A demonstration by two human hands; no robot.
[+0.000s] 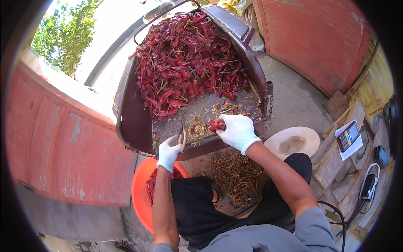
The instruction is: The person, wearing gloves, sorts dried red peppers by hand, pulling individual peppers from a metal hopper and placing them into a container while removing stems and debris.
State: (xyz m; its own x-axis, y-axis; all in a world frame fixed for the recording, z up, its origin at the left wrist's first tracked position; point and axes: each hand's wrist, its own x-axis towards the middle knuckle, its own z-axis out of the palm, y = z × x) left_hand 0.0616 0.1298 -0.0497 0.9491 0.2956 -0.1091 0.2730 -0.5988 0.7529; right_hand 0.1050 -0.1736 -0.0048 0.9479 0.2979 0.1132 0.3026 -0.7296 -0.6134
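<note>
My left hand (169,150), in a white knit glove, grips the handles of scissors or shears (181,134) at the front edge of the metal cart bed (133,126). Its blades point away from me over the bed. My right hand (235,129), gloved the same way, holds a red dried chili pepper (217,125) or a small bunch of them; the fingers hide part of it. Behind both hands rises a large heap of dried red chili peppers (189,60). Loose stems and seeds (197,127) lie on the bed between my hands.
An orange basin (138,189) with red peppers stands beneath my left arm. Cut stems (234,176) cover the ground between my legs. A straw-coloured hat (291,143), a wooden pallet (329,160) and a calculator-like device (348,137) are at the right. A chain (270,105) hangs from the cart.
</note>
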